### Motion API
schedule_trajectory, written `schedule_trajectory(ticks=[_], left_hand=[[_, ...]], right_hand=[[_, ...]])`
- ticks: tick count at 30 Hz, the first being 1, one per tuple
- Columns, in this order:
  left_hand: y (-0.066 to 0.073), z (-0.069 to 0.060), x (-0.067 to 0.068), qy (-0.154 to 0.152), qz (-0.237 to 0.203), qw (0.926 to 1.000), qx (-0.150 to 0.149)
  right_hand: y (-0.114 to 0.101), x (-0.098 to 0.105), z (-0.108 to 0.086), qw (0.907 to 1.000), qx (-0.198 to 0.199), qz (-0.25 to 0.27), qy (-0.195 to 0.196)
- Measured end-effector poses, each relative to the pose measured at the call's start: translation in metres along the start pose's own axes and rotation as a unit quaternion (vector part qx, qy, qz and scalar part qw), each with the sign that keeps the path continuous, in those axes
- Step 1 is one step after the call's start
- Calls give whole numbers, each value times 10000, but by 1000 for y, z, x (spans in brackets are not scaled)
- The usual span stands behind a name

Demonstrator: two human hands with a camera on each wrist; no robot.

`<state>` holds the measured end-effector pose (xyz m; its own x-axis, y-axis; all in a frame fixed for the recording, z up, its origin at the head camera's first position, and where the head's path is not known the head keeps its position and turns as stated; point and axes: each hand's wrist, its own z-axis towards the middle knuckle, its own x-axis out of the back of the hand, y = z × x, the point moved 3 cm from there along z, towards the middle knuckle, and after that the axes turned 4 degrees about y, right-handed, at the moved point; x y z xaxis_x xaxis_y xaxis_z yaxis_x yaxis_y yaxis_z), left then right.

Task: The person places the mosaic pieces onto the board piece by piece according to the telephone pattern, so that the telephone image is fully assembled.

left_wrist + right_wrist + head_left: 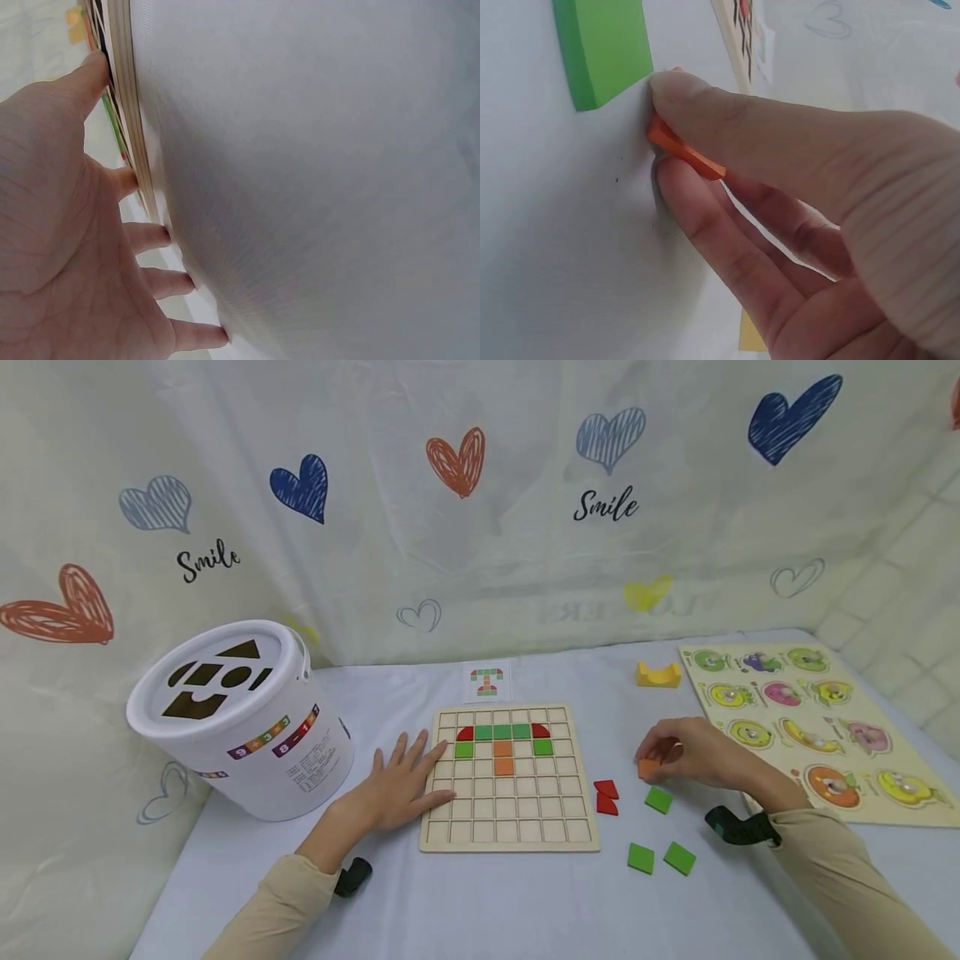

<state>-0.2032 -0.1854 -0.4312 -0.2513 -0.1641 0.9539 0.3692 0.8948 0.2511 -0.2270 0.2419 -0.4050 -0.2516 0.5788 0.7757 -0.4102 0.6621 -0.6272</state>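
Observation:
A wooden grid board (pixel 465 818) lies on the table, with green, red and orange tiles set in a T-like shape in its upper cells. My left hand (pixel 405 785) rests at the board's left edge, fingers spread, thumb and index fingertip on the rim. Off the board's right side, my right hand (pixel 690 752) pinches an orange tile (pixel 686 154) between thumb and index finger, close to the tablecloth. A green tile (pixel 658 800) lies just below that hand. Two red quarter-round tiles (pixel 607 804) sit between board and hand. Nearer me are two more green tiles (pixel 680 858).
A white bucket (pixel 292 777) with shape holes in its lid stands at left. Behind the board lies a small pattern card (pixel 487 682). A yellow arch block (pixel 658 675) is at the back right, beside a fruit puzzle board (pixel 795 735).

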Motion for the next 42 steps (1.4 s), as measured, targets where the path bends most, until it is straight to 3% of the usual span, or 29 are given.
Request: schedule_trajectory(ticks=[8, 14, 23, 29, 33, 37, 42], left_hand=[[-1, 0, 0, -6, 15, 10000, -2], [-1, 0, 0, 9, 26, 10000, -17], [0, 0, 1, -2, 33, 10000, -3], [1, 0, 1, -25, 12, 10000, 9], [0, 1, 1, -41, 36, 10000, 17], [0, 1, 1, -28, 54, 10000, 7], [1, 0, 2, -24, 44, 10000, 11]], right_hand=[[-7, -2, 9, 9995, 262, 89, 136], [-30, -6, 18, 9955, 821, 107, 469], [-78, -37, 37, 9907, 1340, 238, -33], [-97, -57, 46, 9814, 1910, 205, 16], [-106, -71, 53, 9730, 2260, 469, -40], [-111, -82, 59, 9700, 2338, 658, -123], [-113, -93, 62, 9741, 2160, 669, -55]])
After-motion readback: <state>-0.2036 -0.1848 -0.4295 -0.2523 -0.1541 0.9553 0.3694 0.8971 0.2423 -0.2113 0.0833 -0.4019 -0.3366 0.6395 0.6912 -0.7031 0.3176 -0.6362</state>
